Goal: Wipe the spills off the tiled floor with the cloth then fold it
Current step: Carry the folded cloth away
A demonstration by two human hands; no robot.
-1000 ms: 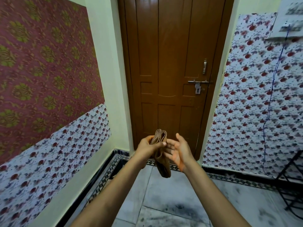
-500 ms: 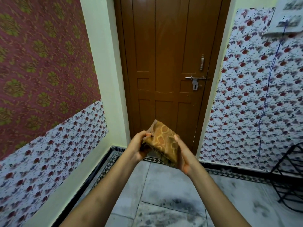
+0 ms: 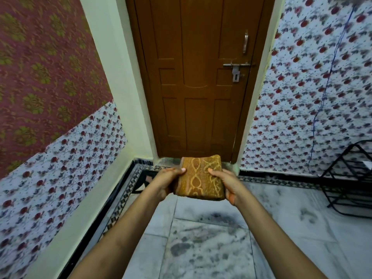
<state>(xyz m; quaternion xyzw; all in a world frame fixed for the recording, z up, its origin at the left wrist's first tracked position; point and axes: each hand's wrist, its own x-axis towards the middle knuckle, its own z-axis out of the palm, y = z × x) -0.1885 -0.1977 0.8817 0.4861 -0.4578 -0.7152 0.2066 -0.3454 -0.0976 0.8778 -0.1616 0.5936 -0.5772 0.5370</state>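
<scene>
The cloth (image 3: 201,177), folded, we hold flat above the tiled floor (image 3: 211,248); left hand (image 3: 168,181) and right hand (image 3: 227,183) each pinch one side.

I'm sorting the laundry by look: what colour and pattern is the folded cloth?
The cloth is orange-brown with pale yellow looping outlines, clearest in the head view.

No legible text, label or number anywhere in view.
</scene>
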